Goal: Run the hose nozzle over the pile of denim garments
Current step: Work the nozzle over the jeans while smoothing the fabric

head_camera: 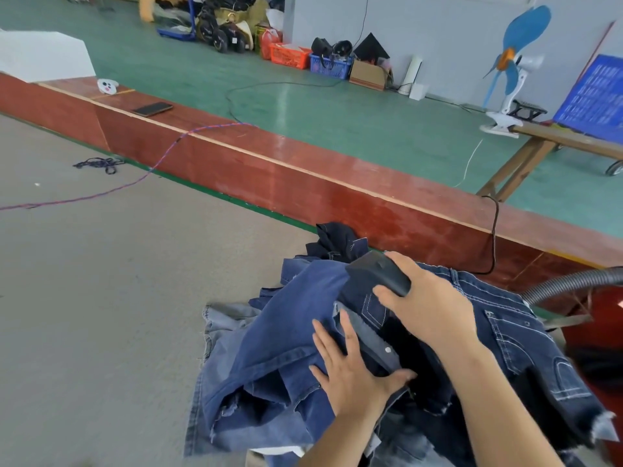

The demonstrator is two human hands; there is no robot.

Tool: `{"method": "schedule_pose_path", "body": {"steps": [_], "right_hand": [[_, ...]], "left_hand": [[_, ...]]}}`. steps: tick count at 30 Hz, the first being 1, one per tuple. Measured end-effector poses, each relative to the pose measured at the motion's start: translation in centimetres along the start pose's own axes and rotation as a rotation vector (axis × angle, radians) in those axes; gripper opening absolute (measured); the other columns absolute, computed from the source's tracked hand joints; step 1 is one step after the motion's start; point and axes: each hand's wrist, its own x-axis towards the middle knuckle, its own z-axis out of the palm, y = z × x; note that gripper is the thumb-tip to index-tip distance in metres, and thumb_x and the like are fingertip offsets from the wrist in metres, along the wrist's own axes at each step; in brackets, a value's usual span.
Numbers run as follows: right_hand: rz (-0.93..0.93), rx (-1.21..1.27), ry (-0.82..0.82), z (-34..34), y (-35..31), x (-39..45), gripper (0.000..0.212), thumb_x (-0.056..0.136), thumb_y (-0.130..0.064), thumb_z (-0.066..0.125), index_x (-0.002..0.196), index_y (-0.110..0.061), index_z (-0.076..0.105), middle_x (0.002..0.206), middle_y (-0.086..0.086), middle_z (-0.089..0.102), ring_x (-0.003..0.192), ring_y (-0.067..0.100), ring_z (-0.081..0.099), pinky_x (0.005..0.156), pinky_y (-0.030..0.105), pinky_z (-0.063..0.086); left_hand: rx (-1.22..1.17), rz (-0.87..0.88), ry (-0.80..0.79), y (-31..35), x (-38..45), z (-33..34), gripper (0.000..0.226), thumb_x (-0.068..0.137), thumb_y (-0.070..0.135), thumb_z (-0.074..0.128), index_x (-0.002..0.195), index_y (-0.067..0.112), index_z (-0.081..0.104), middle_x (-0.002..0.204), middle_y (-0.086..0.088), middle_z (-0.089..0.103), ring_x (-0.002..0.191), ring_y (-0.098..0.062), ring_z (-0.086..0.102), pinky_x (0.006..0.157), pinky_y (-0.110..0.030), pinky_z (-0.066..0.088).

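Note:
A pile of denim garments (269, 358) in dark and light blue lies on the grey work surface (101, 298) at the lower middle. My right hand (428, 305) grips a dark flat hose nozzle (377, 274) that rests on top of the pile. A grey ribbed hose (569, 281) comes in from the right edge; its join to the nozzle is hidden behind my hand. My left hand (354, 369) presses flat on the denim, fingers spread, beside a dark waistband with a metal button.
A red wooden ledge (303, 176) borders the work surface at the back, with a phone (151, 108) lying on it. A purple cord (101, 193) trails across the surface. A black cable (494, 237) hangs over the ledge. A red machine body (593, 338) stands at right.

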Motion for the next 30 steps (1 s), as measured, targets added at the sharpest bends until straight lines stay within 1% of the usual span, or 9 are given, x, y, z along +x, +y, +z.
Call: {"method": "schedule_pose_path", "body": {"steps": [3, 5, 7, 9, 11, 16, 24, 28, 30], "right_hand": [[0.022, -0.053, -0.057, -1.7, 1.4, -1.3, 0.051, 0.09, -0.051, 0.052, 0.136, -0.054, 0.031, 0.095, -0.014, 0.06, 0.08, 0.018, 0.054, 0.062, 0.03, 0.039], [0.023, -0.077, -0.105, -2.0, 2.0, -2.3, 0.05, 0.089, -0.052, 0.052, 0.135, -0.055, 0.032, 0.096, -0.014, 0.059, 0.083, 0.018, 0.057, 0.063, 0.03, 0.04], [0.03, -0.074, -0.157, -2.2, 2.5, -2.9, 0.051, 0.087, -0.053, 0.053, 0.134, -0.056, 0.032, 0.104, -0.015, 0.062, 0.088, 0.017, 0.06, 0.064, 0.03, 0.04], [0.029, -0.079, -0.207, -2.2, 2.9, -3.3, 0.052, 0.085, -0.053, 0.054, 0.133, -0.057, 0.032, 0.108, -0.017, 0.062, 0.085, 0.014, 0.058, 0.064, 0.029, 0.039], [0.012, -0.119, -0.248, -2.0, 2.9, -3.5, 0.054, 0.085, -0.052, 0.053, 0.133, -0.057, 0.032, 0.113, -0.019, 0.061, 0.083, 0.012, 0.054, 0.064, 0.028, 0.04], [-0.019, -0.226, -0.312, -0.6, 2.5, -3.5, 0.054, 0.084, -0.047, 0.052, 0.134, -0.053, 0.034, 0.121, -0.018, 0.06, 0.104, 0.016, 0.059, 0.072, 0.028, 0.043], [-0.072, -0.274, -0.23, 3.0, -0.2, -1.7, 0.055, 0.092, -0.043, 0.05, 0.143, -0.041, 0.029, 0.119, -0.004, 0.064, 0.105, 0.023, 0.063, 0.071, 0.031, 0.042], [-0.091, -0.21, -0.135, 4.8, -1.6, -1.7, 0.056, 0.096, -0.044, 0.046, 0.147, -0.037, 0.025, 0.111, 0.001, 0.067, 0.098, 0.025, 0.065, 0.066, 0.03, 0.038], [-0.056, -0.095, -0.08, 4.0, -1.2, -1.5, 0.056, 0.096, -0.048, 0.044, 0.147, -0.04, 0.022, 0.11, -0.002, 0.067, 0.098, 0.023, 0.064, 0.063, 0.029, 0.039]], "left_hand": [[0.005, 0.035, 0.026, 0.0, -0.3, -0.1, 0.137, 0.052, 0.089, 0.059, 0.128, 0.043, -0.046, 0.132, -0.001, -0.061, 0.143, -0.031, -0.029, 0.113, -0.063, 0.005], [0.022, 0.047, 0.032, 0.0, -0.4, 0.0, 0.135, 0.054, 0.089, 0.056, 0.131, 0.044, -0.044, 0.136, -0.002, -0.058, 0.143, -0.032, -0.03, 0.112, -0.065, 0.006], [0.027, 0.013, 0.004, 0.0, -0.1, 0.2, 0.138, 0.055, 0.089, 0.056, 0.139, 0.034, -0.039, 0.147, -0.005, -0.047, 0.143, -0.028, -0.03, 0.113, -0.063, 0.003], [0.0, -0.036, -0.023, -0.1, 0.2, 0.2, 0.145, 0.054, 0.088, 0.059, 0.146, 0.022, -0.031, 0.154, -0.003, -0.036, 0.143, -0.021, -0.03, 0.115, -0.059, -0.001], [-0.019, -0.066, -0.043, -0.1, 0.3, 0.0, 0.149, 0.052, 0.088, 0.061, 0.146, 0.016, -0.03, 0.154, 0.001, -0.035, 0.142, -0.016, -0.031, 0.116, -0.057, -0.003], [-0.01, -0.085, -0.058, 0.0, 0.4, -0.2, 0.149, 0.053, 0.086, 0.061, 0.146, 0.014, -0.03, 0.154, 0.003, -0.035, 0.142, -0.015, -0.03, 0.116, -0.055, -0.004], [-0.048, -0.087, -0.004, -0.1, 0.3, 0.0, 0.139, 0.06, 0.079, 0.054, 0.144, 0.01, -0.033, 0.153, 0.003, -0.037, 0.145, -0.016, -0.026, 0.117, -0.054, 0.0], [-0.105, -0.072, 0.066, 0.2, -0.3, 0.1, 0.124, 0.065, 0.074, 0.037, 0.145, 0.004, -0.029, 0.149, -0.004, -0.044, 0.149, -0.024, -0.005, 0.117, -0.054, 0.009], [-0.081, -0.048, 0.08, 0.2, -0.5, 0.2, 0.13, 0.053, 0.086, 0.029, 0.148, 0.018, -0.028, 0.148, -0.005, -0.045, 0.149, -0.029, 0.003, 0.116, -0.057, 0.012]]}}
